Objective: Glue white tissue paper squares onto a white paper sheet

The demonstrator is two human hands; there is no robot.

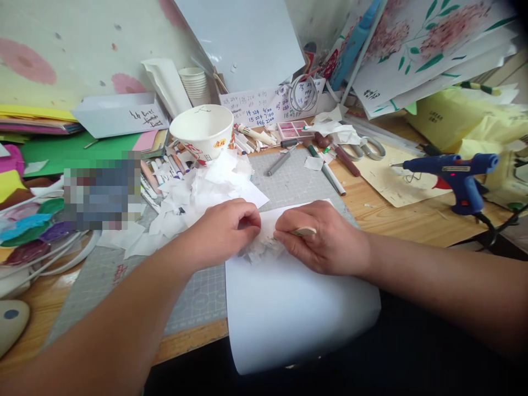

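My right hand [325,239] is closed around a wooden craft stick [306,231], whose rounded end sticks out past the fingers. It works low over a small heap of torn, whitish paper bits [256,253] on a white sheet of paper [297,313]. Just left of it, my left hand [223,234] curls thumb and fingers together at the edge of the same heap; what they pinch is hidden. The sheet lies partly on a grey cutting mat [198,297], and its near end bends down over the table edge.
Torn white paper [223,179] is piled beside a paper bowl [204,132]. Markers [325,170] lie behind my hands. A blue hot glue gun [454,170], its red light lit, stands at right with a cord. Scissors [367,148] rest near it.
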